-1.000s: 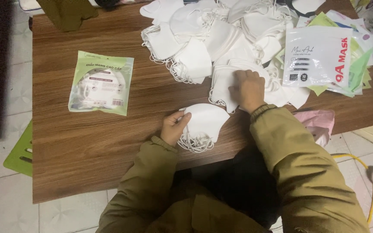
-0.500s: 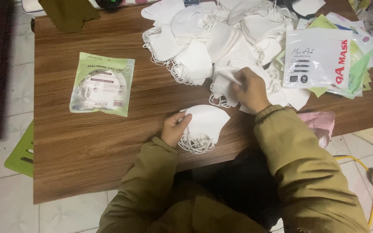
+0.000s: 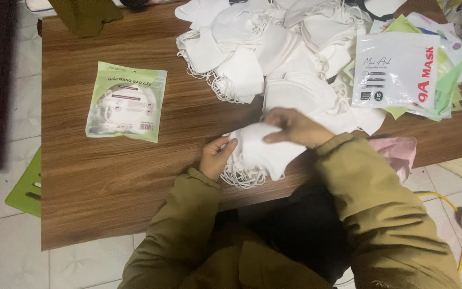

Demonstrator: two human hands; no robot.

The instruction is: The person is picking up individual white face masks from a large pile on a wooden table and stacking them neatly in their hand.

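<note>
A small stack of white face masks (image 3: 260, 155) lies at the near edge of the brown wooden table (image 3: 113, 176). My left hand (image 3: 216, 157) grips the stack's left end, its ear loops spilling below. My right hand (image 3: 295, 127) lies over the stack's top right and holds a white mask against it. Just beyond the hands spreads a large heap of loose white masks (image 3: 274, 48).
A green mask packet (image 3: 126, 101) lies flat at the table's left. A pile of white and green packets (image 3: 410, 72) sits at the right. A pink bag (image 3: 397, 152) hangs off the near right edge. Tiled floor surrounds the table, with a green sheet (image 3: 25, 187) at left.
My right hand has drawn a mask from the heap back onto the stack that my left hand holds. The left hand has stayed in place.
</note>
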